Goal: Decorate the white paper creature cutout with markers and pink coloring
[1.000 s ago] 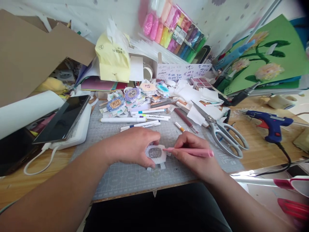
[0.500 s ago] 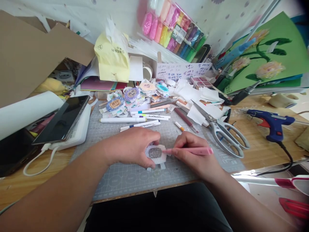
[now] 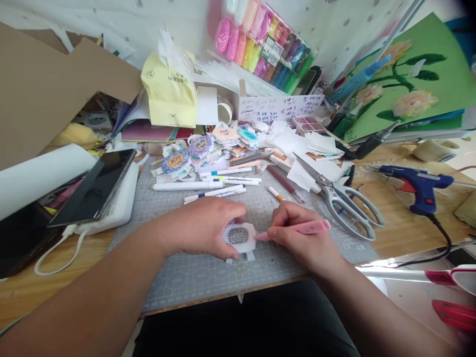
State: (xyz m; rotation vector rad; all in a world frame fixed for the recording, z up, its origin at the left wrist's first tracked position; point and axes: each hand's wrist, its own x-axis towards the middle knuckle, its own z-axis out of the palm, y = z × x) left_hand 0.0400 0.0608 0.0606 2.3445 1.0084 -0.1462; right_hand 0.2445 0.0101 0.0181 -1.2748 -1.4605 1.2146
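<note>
A small whitish paper cutout (image 3: 238, 235) with a grey oval in its middle lies under my left hand (image 3: 213, 225). The thumb and fingers close around its left end. My right hand (image 3: 295, 230) grips a pink marker (image 3: 312, 226) like a pen, its tip at the cutout's right edge, where a faint pink tint shows. Just beyond my hands several white-barrelled markers (image 3: 188, 186) lie on the grey cutting mat (image 3: 193, 277). Near my right fingers is a short white cap with an orange end (image 3: 275, 194).
Coloured paper cutouts (image 3: 175, 161) are heaped at the back of the mat. Large scissors (image 3: 345, 203) and a blue glue gun (image 3: 414, 186) lie to the right. A phone (image 3: 98, 183) rests on a white power bank (image 3: 119, 203) at left. Behind stands a yellow tissue pack (image 3: 169, 91).
The pink marker's tip has shifted slightly right, from the cutout's inner part beside the grey oval to its right edge, and its back end tilts up more. My left hand stays in place.
</note>
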